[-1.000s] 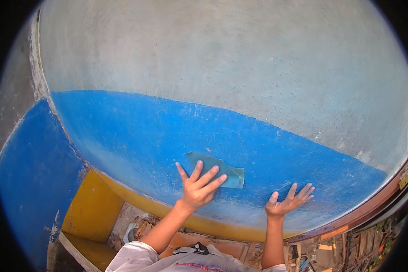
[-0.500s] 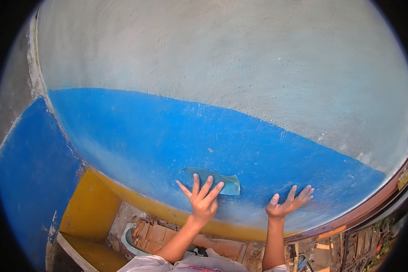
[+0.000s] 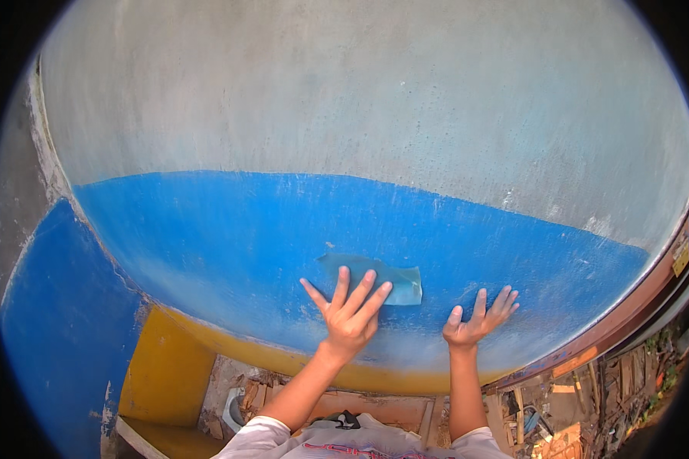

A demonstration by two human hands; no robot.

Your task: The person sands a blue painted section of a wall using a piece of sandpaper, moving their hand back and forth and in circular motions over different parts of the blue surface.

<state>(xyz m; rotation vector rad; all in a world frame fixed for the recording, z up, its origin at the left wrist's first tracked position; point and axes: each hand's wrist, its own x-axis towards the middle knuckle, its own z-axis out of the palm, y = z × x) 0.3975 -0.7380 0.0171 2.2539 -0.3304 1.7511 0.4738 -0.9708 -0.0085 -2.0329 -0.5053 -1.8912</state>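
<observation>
My left hand (image 3: 352,310) lies flat with its fingers spread. It presses a thin teal sheet (image 3: 402,283), which looks like sandpaper, against the blue lower band of the wall (image 3: 207,237). The sheet's free part sticks out to the right of the fingers, and its upper edge is uneven. Over to the right, my right hand (image 3: 475,325) is open, holding nothing, with its fingers stretched against the same blue paint. Pale, whitish smears show on the blue around and below both hands.
Above the blue, the wall is grey (image 3: 321,99). A side wall (image 3: 61,306) meets it at the left, near a yellow-painted ledge (image 3: 164,367). Wood scraps (image 3: 566,440) litter the ground at lower right. A curved grey piece (image 3: 232,413) lies below the yellow strip.
My left hand and the teal sheet have moved up and to the right across the blue paint. My right hand remains spread at the wall. The whole view has tilted a little.
</observation>
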